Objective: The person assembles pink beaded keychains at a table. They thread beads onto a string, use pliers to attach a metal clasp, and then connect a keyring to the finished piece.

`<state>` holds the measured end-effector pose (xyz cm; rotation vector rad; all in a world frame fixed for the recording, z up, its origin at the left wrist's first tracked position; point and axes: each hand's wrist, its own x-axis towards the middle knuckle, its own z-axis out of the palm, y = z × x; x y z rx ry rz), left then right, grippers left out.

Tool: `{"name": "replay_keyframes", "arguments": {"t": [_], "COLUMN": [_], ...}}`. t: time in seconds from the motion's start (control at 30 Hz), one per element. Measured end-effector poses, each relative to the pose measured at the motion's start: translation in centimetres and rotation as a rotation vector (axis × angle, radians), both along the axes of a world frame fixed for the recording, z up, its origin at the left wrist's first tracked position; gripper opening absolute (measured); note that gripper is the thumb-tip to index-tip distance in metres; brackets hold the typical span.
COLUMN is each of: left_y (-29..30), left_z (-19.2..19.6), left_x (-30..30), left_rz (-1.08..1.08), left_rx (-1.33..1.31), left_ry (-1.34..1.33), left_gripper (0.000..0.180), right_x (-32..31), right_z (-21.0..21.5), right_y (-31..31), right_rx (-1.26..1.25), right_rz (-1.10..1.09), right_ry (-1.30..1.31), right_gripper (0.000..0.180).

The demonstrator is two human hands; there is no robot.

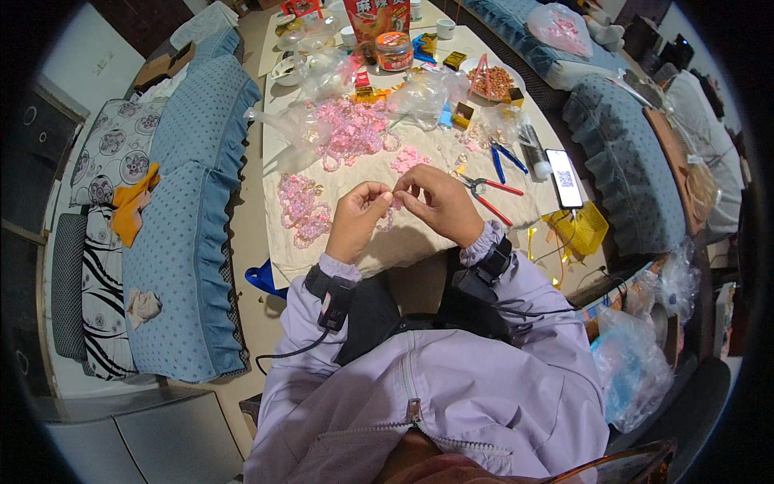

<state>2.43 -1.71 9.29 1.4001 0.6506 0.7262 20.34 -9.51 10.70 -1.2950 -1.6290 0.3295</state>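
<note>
Left hand: the left hand (357, 219) is raised over the cloth, fingers pinched together on a small pink bead piece (393, 203).
Right hand: the right hand (442, 206) meets it from the other side, fingertips closed on the same piece.
Bead piece: held between both hands' fingertips, just above the cream cloth (403, 242); mostly hidden by the fingers.
Bracelets: finished pink bracelets (301, 211) lie on the cloth just left of the left hand.
Pliers: red-handled pliers (488, 194) lie just right of the right hand, blue-handled pliers (506, 158) beyond them.
Phone: a phone (564, 178) lies further right.
Loose beads: a pink bead heap (352, 127) sits farther up the table.
Jar: an orange-lidded jar (394, 50) stands at the far end.
</note>
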Motion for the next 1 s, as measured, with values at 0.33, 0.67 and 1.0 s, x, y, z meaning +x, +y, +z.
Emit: {"name": "replay_keyframes", "arguments": {"t": [0.33, 0.67, 1.0], "left_y": [0.2, 0.8, 1.1], "left_z": [-0.3, -0.9, -2.3], "left_x": [-0.3, -0.7, -0.8], "left_rz": [-0.072, -0.327, -0.341], "left_rx": [-0.108, -0.434, -0.641], "left_ry": [-0.016, -0.127, -0.234], "left_gripper": [0.019, 0.02, 0.018], "right_x": [0.8, 0.9, 0.7], "right_z": [-0.1, 0.3, -0.9], "right_y": [0.4, 0.1, -0.3], "right_rx": [0.016, -0.019, 0.055], "right_rz": [0.045, 0.123, 0.101], "right_ry": [-0.247, -0.096, -0.194], "right_gripper": [0.02, 0.017, 0.021]}}
